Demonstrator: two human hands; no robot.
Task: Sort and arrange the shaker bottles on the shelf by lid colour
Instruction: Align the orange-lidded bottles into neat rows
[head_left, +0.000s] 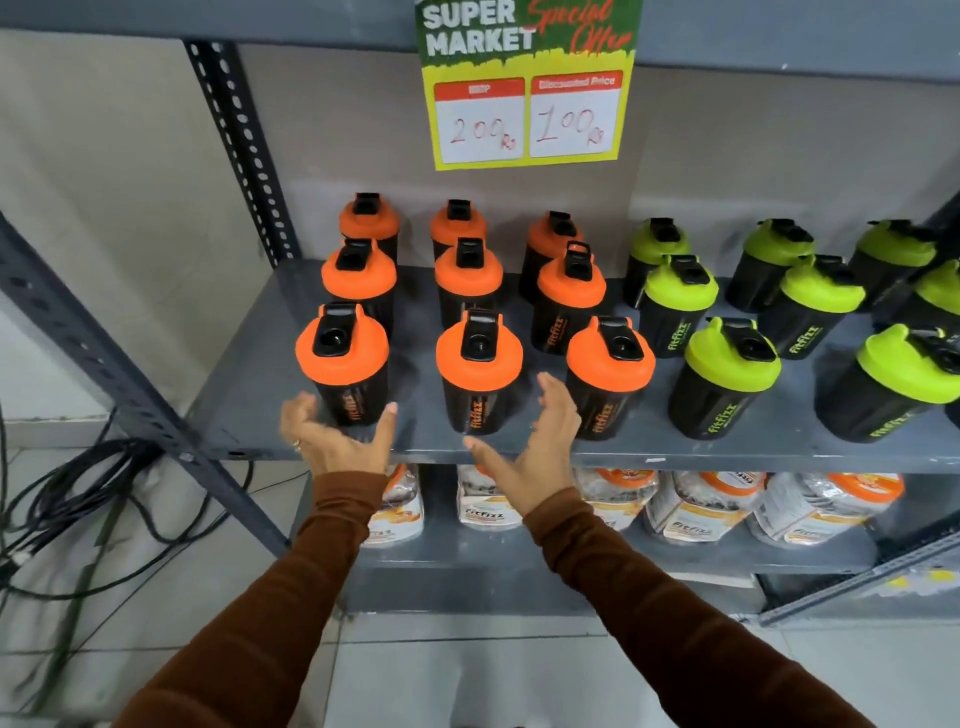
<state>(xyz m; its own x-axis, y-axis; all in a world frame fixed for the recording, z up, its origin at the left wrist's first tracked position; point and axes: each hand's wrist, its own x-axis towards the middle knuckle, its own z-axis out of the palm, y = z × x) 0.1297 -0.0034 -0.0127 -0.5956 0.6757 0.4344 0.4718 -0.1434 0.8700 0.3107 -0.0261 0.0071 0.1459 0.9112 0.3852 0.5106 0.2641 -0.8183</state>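
Note:
Black shaker bottles stand on the grey shelf (249, 415). Several with orange lids fill the left half in three rows; several with green lids fill the right half. My left hand (332, 441) is open at the shelf's front edge, its fingers spread either side of the front-left orange-lid bottle (343, 364) without gripping it. My right hand (535, 441) is open too, just in front of the front-middle orange-lid bottle (479, 364) and left of the front-right orange-lid bottle (608, 369). The nearest green-lid bottle (727, 369) stands further right.
A yellow and green price sign (527, 83) hangs from the shelf above. Packaged jars (696, 509) sit on the lower shelf. A perforated metal upright (244, 150) frames the left side, and black cables (67, 499) lie on the floor at the left.

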